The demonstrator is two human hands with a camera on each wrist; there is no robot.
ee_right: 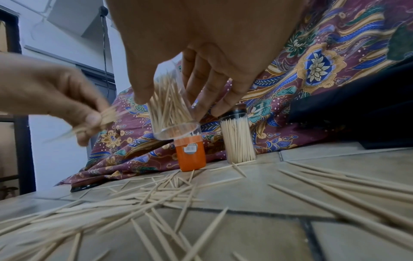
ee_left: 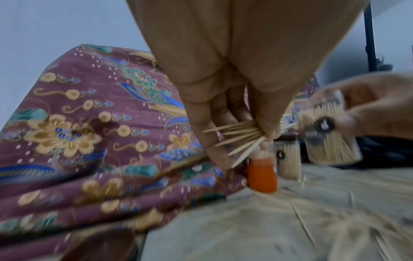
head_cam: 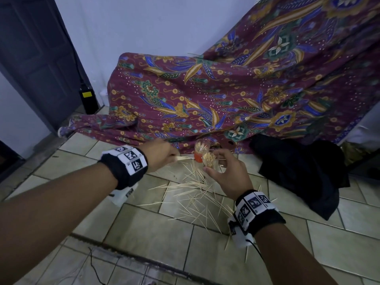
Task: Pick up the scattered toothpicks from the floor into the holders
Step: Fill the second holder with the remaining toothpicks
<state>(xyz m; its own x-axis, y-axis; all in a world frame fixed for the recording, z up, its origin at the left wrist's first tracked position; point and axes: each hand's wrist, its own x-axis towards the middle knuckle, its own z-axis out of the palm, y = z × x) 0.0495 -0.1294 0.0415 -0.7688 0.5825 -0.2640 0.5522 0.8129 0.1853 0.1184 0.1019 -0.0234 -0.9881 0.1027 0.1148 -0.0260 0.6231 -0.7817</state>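
Observation:
My right hand [head_cam: 222, 169] grips a clear toothpick holder [head_cam: 209, 160] [ee_right: 172, 113] [ee_left: 330, 139], lifted off the floor, tilted and partly full of toothpicks. My left hand [head_cam: 162, 155] pinches a small bundle of toothpicks [head_cam: 183, 158] [ee_left: 243, 139] just left of that holder. An orange-based holder [head_cam: 199, 154] [ee_right: 191, 153] [ee_left: 262, 174] stands on the floor behind. A third clear holder [ee_right: 239, 141] [ee_left: 288, 160] with a dark cap, packed with toothpicks, stands to its right. Several loose toothpicks [head_cam: 197, 194] [ee_right: 170, 196] lie scattered over the floor tiles under and between my hands.
A patterned maroon cloth [head_cam: 205, 95] drapes down to the floor right behind the holders. A black bundle of fabric [head_cam: 304, 173] lies on the tiles to the right. A dark door [head_cam: 41, 58] and a black box [head_cam: 88, 99] stand at the back left.

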